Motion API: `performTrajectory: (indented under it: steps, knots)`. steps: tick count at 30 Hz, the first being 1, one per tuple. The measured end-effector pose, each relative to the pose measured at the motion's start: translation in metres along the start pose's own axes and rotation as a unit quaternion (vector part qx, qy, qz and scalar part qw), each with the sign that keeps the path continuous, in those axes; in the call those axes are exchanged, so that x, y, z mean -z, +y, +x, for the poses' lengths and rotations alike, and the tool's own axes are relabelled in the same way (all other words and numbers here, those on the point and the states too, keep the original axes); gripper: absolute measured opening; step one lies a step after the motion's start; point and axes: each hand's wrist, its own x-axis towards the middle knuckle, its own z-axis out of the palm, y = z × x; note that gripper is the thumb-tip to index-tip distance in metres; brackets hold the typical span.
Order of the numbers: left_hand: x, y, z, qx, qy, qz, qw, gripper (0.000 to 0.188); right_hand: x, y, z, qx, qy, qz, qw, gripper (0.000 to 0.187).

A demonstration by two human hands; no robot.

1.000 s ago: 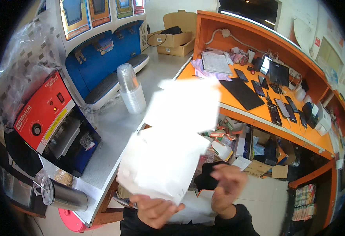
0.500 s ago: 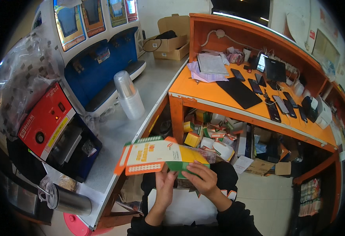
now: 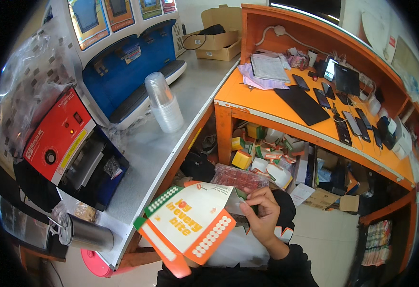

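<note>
A partly folded cardboard food box (image 3: 183,217), white with orange and green dotted sides and yellow-orange lettering, is tilted over my lap. Its orange flap hangs toward the lower left. At the box's right end my right hand (image 3: 263,217) pinches a greyish edge between thumb and fingers. My left hand does not show; the box covers the place where it was. Beneath lie white cardboard pieces (image 3: 240,246) with orange tips, stacked on my lap. Behind the box is a clear-wrapped reddish pack (image 3: 240,177).
To the left, a metal counter (image 3: 137,162) bears a red sealing machine (image 3: 59,136), a steel tumbler (image 3: 87,234) and stacked plastic cups (image 3: 164,105). An orange desk (image 3: 266,107) with several phones stands ahead right. Below it sit loose food boxes (image 3: 271,158). A pink lidded bucket (image 3: 96,263) is lower left.
The box has swung toward me and to the left, its printed panel facing up more. My left hand has gone out of sight. My right hand has shifted slightly right, and the view has moved.
</note>
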Motion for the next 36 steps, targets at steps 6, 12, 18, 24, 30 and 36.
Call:
performTrajectory:
  steps: [6,12,18,24,30,36]
  knots:
    - [-0.001,0.007,-0.003,0.007,0.010,0.003,1.000,0.034,-0.010,0.003,-0.006,0.069,0.014,-0.117,0.991,0.014]
    - [0.000,0.009,-0.005,0.025,0.018,-0.010,0.999,0.033,-0.013,0.003,-0.021,0.158,-0.051,-0.274,0.947,0.029]
    - [0.000,0.013,-0.008,0.075,0.018,-0.045,0.996,0.033,-0.037,-0.011,-0.037,0.079,-0.051,-0.353,0.931,0.042]
    - [0.021,0.001,-0.002,0.218,-0.017,-0.499,0.838,0.029,0.014,-0.014,0.009,0.063,0.046,-0.237,0.968,0.035]
    - [0.031,-0.003,-0.001,0.268,-0.051,-0.621,0.735,0.039,0.030,-0.011,0.020,-0.201,-0.014,0.074,0.977,0.024]
    - [0.025,0.010,-0.002,0.402,-0.013,-0.565,0.720,0.040,0.024,-0.017,0.010,-0.176,0.013,0.089,0.980,0.016]
